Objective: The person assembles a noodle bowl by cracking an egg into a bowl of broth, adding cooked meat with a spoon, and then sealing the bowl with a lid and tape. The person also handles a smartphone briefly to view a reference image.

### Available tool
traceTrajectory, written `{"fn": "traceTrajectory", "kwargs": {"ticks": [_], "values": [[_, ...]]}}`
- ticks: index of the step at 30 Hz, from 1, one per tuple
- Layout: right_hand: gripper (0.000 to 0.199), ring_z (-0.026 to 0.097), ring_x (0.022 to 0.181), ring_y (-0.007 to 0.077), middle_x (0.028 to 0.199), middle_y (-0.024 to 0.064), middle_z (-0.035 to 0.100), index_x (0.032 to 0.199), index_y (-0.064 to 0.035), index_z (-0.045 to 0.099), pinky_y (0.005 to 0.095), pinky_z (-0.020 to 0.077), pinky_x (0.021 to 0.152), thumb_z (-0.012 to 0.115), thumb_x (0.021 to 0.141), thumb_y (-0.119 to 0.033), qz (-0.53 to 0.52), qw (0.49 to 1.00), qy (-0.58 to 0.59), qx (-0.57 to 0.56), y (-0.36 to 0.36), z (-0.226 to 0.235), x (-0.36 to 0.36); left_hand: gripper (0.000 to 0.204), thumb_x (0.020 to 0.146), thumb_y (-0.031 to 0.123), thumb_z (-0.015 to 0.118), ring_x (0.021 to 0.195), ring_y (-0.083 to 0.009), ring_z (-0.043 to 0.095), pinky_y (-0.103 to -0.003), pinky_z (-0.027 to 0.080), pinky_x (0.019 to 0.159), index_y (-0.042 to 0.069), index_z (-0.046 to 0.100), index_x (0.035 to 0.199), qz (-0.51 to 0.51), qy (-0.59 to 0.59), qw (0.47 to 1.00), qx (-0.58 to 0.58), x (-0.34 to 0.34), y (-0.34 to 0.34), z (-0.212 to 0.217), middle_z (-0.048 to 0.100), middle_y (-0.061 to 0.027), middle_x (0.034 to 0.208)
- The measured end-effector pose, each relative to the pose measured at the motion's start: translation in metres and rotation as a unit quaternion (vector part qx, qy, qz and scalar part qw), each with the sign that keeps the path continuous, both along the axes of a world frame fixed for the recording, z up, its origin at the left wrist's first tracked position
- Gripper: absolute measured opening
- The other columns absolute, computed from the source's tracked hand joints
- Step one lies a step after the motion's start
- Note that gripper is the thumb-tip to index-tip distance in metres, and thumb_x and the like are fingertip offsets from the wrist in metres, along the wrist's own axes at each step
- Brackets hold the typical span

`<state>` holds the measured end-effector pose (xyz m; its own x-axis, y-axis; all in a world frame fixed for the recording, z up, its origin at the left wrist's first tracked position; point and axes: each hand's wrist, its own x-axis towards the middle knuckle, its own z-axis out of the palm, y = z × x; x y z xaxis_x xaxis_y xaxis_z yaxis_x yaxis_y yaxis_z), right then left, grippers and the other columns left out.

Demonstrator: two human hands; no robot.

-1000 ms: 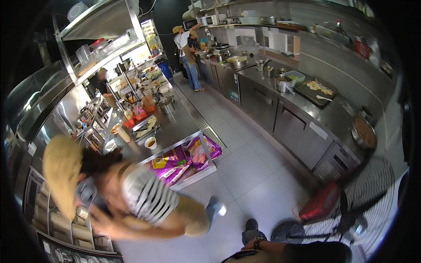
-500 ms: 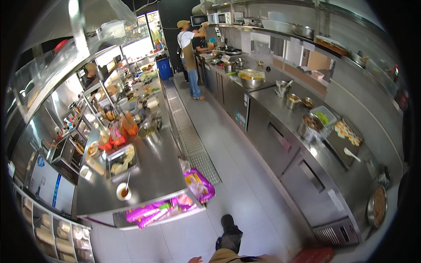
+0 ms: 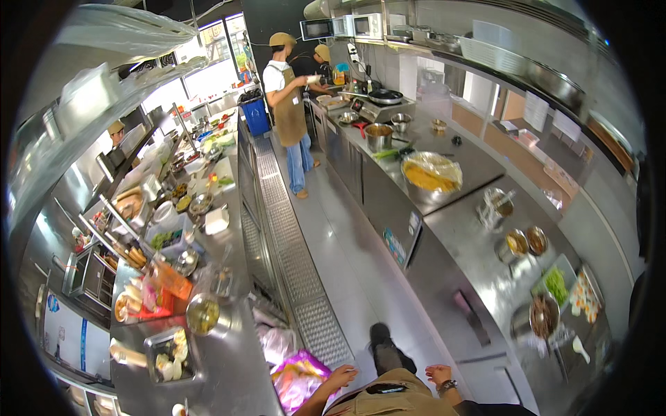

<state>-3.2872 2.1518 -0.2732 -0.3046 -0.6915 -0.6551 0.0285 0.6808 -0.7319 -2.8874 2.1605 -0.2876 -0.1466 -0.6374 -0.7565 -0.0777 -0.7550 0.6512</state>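
Note:
At the lower edge, my left hand (image 3: 341, 376) hangs beside my brown apron (image 3: 388, 395), its fingers loosely bent and nothing visible in it. My right hand (image 3: 438, 374), with a dark band on the wrist, is on the apron's other side, fingers loosely apart and likewise holding nothing I can see. Purple and clear plastic bags (image 3: 298, 381) lie nearest my left hand, below the left counter's end. The steel front of the right counter (image 3: 430, 298) is closest to my right hand. Neither hand touches a counter.
A metal floor grate (image 3: 295, 277) runs along the left counter. Ahead in the aisle stands an aproned person (image 3: 288, 104). The right counter bears a large bowl of yellow food (image 3: 430, 177), small metal pots and a tub of greens (image 3: 556, 284). Left, a tray (image 3: 173, 357) holds pale food.
I have moved forward along the aisle, so the counters and the person ahead appear nearer. Both my hands now show more fully at the lower edge. The person's arms have come down from the shelf.

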Motion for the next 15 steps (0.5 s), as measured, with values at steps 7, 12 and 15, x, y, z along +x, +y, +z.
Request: {"fn": "traceTrajectory", "kwargs": {"ticks": [7, 12, 15], "values": [[0.018, 0.060, 0.056, 0.0117, 0.068, 0.0042, 0.068, 0.077, -0.0029, 0.072, 0.0288, 0.0494, 0.052, 0.074, 0.080, -0.020, 0.189, 0.982, 0.022, -0.022, -0.357, 0.039, 0.094, 0.032, 0.092, 0.034, 0.065, 0.084, -0.0203, 0.064, -0.033, 0.051, 0.063, 0.006, 0.062, 0.108, 0.233, -0.010, 0.972, 0.038, 0.090, -0.223, 0.039, 0.063, -0.0079, 0.101], [0.020, 0.064, 0.076, 0.0103, 0.084, 0.0040, 0.070, 0.099, -0.0009, 0.070, 0.0263, 0.0515, 0.069, 0.071, 0.089, -0.018, 0.344, 0.933, -0.086, -0.057, -0.543, 0.082, 0.187, 0.026, 0.096, 0.025, 0.061, 0.085, -0.0235, 0.066, -0.035, 0.053, 0.062, 0.008, 0.057, 0.115, 0.397, 0.022, 0.916, 0.045, 0.134, -0.379, 0.078, 0.065, -0.0090, 0.100], [0.019, 0.063, 0.078, 0.0095, 0.086, 0.0030, 0.070, 0.100, -0.0010, 0.069, 0.0253, 0.0509, 0.070, 0.071, 0.090, -0.017, 0.340, 0.934, -0.094, -0.058, -0.620, 0.083, 0.230, 0.022, 0.098, 0.024, 0.058, 0.085, -0.0250, 0.067, -0.038, 0.054, 0.065, 0.007, 0.055, 0.112, 0.372, 0.011, 0.927, 0.052, 0.174, -0.475, 0.057, 0.064, -0.0090, 0.100]]}}
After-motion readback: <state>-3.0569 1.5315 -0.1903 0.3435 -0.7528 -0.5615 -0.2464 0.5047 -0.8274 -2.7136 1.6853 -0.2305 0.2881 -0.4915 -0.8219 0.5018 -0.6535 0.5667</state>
